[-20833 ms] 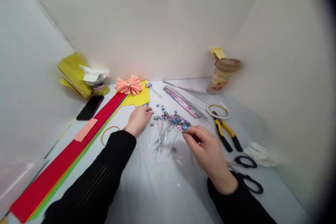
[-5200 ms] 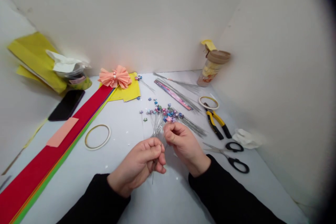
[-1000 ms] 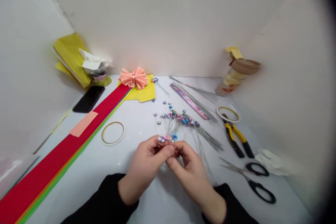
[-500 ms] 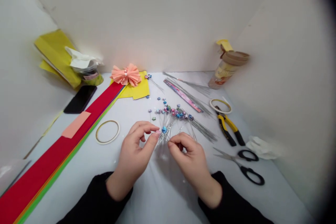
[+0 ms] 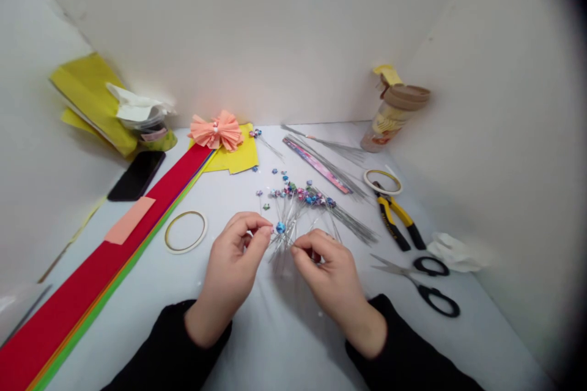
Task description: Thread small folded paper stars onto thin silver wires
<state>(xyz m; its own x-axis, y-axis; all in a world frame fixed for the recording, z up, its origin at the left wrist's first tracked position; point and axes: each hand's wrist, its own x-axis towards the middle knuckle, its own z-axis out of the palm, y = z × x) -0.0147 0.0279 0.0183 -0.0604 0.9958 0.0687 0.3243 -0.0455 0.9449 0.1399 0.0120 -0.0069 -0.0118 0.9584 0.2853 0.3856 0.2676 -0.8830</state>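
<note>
My left hand (image 5: 236, 263) is closed in a pinch, with a bit of a small pink paper star (image 5: 271, 231) showing at the fingertips. Opposite it, my right hand (image 5: 331, 278) pinches a thin wire (image 5: 290, 241), mostly hidden by the fingers. A bright blue paper star (image 5: 280, 228) sits between the two hands, close to the left fingertips; whether it is on the held wire I cannot tell. Just beyond lies a heap of small stars on wire stems (image 5: 302, 194), their stems fanning toward me. Several loose stars (image 5: 275, 171) are scattered behind it.
Bare wires (image 5: 353, 226) and a patterned paper strip pack (image 5: 316, 165) lie behind. On the right are tape (image 5: 383, 181), pliers (image 5: 393, 217), scissors (image 5: 424, 284), crumpled tissue (image 5: 458, 252) and a cup (image 5: 397, 113). Leftward are tape (image 5: 186, 232), red paper (image 5: 92, 281), a phone (image 5: 136, 177) and a pink bow (image 5: 216, 131).
My left fingers have closed further over the pink star, which shows less now. The blue star appears slightly further left, nearer the left fingertips. The whole view has shifted a little.
</note>
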